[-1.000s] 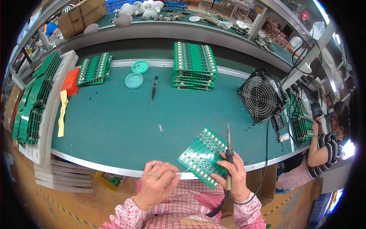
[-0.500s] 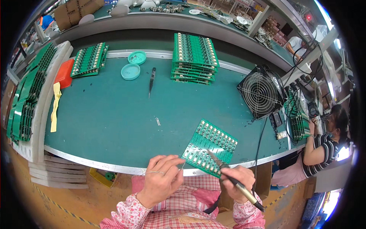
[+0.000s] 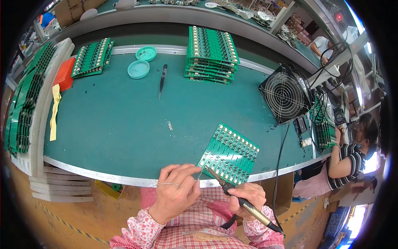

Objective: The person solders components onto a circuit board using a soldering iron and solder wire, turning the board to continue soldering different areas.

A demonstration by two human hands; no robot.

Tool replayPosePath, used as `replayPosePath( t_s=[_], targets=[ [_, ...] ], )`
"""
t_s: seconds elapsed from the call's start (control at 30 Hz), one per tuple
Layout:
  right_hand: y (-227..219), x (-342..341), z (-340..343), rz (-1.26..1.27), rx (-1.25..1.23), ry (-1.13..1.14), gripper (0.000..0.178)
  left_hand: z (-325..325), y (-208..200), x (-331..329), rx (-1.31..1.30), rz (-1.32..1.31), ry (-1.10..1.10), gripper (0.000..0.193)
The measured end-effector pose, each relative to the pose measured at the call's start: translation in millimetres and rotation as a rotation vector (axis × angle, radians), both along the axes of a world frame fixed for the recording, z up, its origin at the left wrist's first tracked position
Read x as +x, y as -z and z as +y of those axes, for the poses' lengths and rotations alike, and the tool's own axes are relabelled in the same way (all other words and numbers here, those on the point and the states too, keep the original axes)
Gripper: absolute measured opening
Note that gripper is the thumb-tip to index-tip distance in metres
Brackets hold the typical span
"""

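Note:
A green circuit board (image 3: 229,152) with rows of small pale parts lies slanted at the table's front edge. My left hand (image 3: 177,191) pinches a thin silvery solder wire (image 3: 201,172), which also runs across the fingers. Its end reaches the board's near-left corner. In my right hand (image 3: 250,196) is a soldering iron (image 3: 260,216) with a gold and black handle, gripped like a pen. The iron's tip points at that same corner, close to the wire's end; whether they touch is too small to tell.
Stacked circuit boards (image 3: 211,50) stand at the back, with more (image 3: 92,58) at back left. Tweezers (image 3: 163,81) lie near two turquoise dishes (image 3: 138,69). A black fan (image 3: 284,94) stands at right. Bits of solder (image 3: 169,125) lie mid-table. A co-worker (image 3: 350,159) sits at far right.
The soldering iron's tip has moved left and slightly down, from over the board's middle to its near-left corner. My right hand has shifted left with it; the left hand keeps the wire there.

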State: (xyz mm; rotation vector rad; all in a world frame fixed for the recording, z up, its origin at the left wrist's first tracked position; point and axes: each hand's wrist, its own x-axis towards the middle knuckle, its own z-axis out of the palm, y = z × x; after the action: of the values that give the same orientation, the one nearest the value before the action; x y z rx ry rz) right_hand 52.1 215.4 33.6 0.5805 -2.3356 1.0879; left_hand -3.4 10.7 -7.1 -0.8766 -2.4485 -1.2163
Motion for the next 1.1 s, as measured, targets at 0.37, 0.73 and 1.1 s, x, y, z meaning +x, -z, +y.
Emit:
replayPosePath(
  t_s=[0.37, 0.73, 1.1],
  targets=[
    [7, -3, -7, 0.011, 0.012, 0.008, 0.020, -1, 1, -1, -0.006, 0.012, 0.001, 0.014],
    [4, 2, -4, 0.108, 0.419, -0.072, 0.032, 1, 3, -1, -0.039, 0.054, -0.018, 0.016],
    [9, 7, -8, 0.062, 0.369, -0.023, 0.027, -2, 3, 0, -0.055, 0.047, -0.003, 0.019]
  ],
)
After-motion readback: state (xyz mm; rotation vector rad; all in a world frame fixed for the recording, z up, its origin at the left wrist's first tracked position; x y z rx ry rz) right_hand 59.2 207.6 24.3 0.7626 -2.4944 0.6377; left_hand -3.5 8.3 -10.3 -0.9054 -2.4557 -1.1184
